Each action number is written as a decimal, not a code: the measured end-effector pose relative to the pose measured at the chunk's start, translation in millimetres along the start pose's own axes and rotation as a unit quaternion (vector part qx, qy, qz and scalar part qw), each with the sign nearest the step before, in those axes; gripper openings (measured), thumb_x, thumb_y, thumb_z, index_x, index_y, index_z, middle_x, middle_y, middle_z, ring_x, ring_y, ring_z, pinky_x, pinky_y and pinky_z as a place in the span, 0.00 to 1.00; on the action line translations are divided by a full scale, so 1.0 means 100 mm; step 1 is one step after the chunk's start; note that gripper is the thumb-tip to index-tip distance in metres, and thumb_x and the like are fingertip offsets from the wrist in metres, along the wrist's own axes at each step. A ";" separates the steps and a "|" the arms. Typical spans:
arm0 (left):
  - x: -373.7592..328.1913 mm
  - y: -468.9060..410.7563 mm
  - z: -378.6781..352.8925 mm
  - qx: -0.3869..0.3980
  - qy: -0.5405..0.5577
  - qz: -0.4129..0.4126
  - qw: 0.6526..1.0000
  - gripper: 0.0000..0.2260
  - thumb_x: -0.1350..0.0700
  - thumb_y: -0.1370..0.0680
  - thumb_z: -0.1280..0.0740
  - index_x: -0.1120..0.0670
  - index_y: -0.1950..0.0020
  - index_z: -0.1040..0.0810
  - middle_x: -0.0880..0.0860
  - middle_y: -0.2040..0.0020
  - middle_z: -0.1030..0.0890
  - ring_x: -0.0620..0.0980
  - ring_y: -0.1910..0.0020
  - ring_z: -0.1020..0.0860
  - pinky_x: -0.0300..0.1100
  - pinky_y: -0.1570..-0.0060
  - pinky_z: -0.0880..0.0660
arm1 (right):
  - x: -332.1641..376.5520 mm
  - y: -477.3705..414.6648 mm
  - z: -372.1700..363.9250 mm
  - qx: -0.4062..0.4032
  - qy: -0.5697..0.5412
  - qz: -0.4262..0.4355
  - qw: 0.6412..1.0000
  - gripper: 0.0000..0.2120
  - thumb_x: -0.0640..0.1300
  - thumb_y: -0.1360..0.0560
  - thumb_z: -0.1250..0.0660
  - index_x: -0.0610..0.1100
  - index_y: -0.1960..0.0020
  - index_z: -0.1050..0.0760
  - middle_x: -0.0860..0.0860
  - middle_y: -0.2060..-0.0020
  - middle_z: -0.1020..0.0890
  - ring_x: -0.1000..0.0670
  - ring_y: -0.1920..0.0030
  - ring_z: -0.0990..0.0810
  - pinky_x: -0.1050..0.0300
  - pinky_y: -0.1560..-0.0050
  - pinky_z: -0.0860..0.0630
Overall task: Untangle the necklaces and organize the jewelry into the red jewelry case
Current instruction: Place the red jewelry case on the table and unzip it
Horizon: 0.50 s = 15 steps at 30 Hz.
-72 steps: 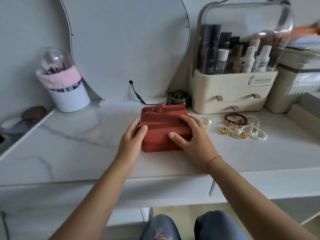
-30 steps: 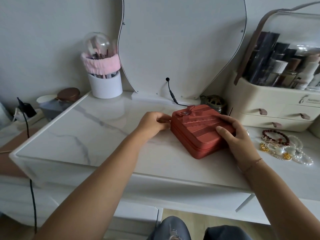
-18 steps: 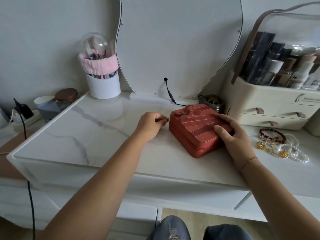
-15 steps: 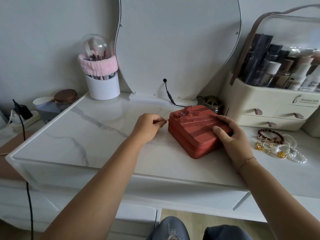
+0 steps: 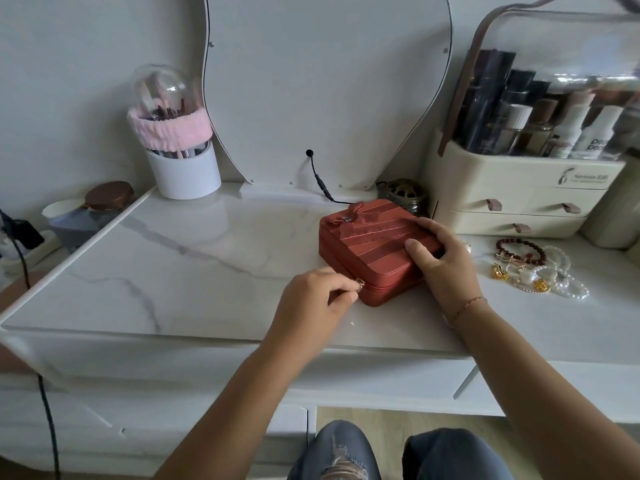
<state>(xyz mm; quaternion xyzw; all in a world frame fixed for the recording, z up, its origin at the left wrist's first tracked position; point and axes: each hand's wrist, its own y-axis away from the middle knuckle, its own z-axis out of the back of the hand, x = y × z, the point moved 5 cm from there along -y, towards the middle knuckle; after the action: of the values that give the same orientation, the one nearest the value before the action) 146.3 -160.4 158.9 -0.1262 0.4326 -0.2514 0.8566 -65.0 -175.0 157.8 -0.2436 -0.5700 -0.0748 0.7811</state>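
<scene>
A white marble-patterned vanity top point(image 5: 173, 271) stood against a plain grey wall point(image 5: 69, 81). A wavy-edged mirror point(image 5: 329, 81) stood behind it. Pale wood flooring point(image 5: 391, 419) showed beneath.

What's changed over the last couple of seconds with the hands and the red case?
The left hand took hold of the zipper pull at the far left corner of the red jewelry case and drew it along the side to the near corner, where it pinches it now. The right hand keeps holding the case, which is not yet opened. The jewelry pile lies untouched.
</scene>
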 end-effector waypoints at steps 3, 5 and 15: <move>-0.10 0.17 -0.06 -0.038 -0.023 -0.016 0.999 0.05 0.59 0.26 0.29 0.53 0.53 0.15 0.45 0.60 0.18 0.40 0.63 0.26 0.26 0.61 0.33 | 0.02 0.09 -0.02 -0.011 0.022 -0.012 1.000 0.23 0.55 0.31 0.31 0.54 0.37 0.27 0.50 0.41 0.24 0.52 0.42 0.24 0.49 0.38 0.26; -0.12 0.26 -0.06 -0.078 -0.048 -0.013 0.996 0.06 0.58 0.27 0.31 0.53 0.54 0.15 0.45 0.62 0.19 0.43 0.64 0.25 0.29 0.63 0.33 | 0.05 0.18 -0.04 -0.028 0.026 -0.016 0.999 0.22 0.53 0.29 0.31 0.53 0.36 0.28 0.50 0.41 0.25 0.53 0.42 0.24 0.53 0.38 0.27; -0.46 0.41 -0.35 -0.106 -0.103 -0.063 0.987 0.06 0.57 0.29 0.32 0.55 0.56 0.17 0.47 0.62 0.20 0.50 0.64 0.23 0.34 0.63 0.32 | 0.18 0.58 -0.11 -0.059 0.006 -0.037 0.998 0.24 0.50 0.27 0.30 0.50 0.33 0.32 0.52 0.40 0.31 0.61 0.46 0.28 0.66 0.40 0.33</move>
<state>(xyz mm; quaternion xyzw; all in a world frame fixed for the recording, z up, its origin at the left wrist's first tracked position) 108.4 -100.7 151.1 -0.2681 0.3578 -0.2436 0.8607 -27.2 -126.7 154.6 -0.2671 -0.5686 -0.1389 0.7656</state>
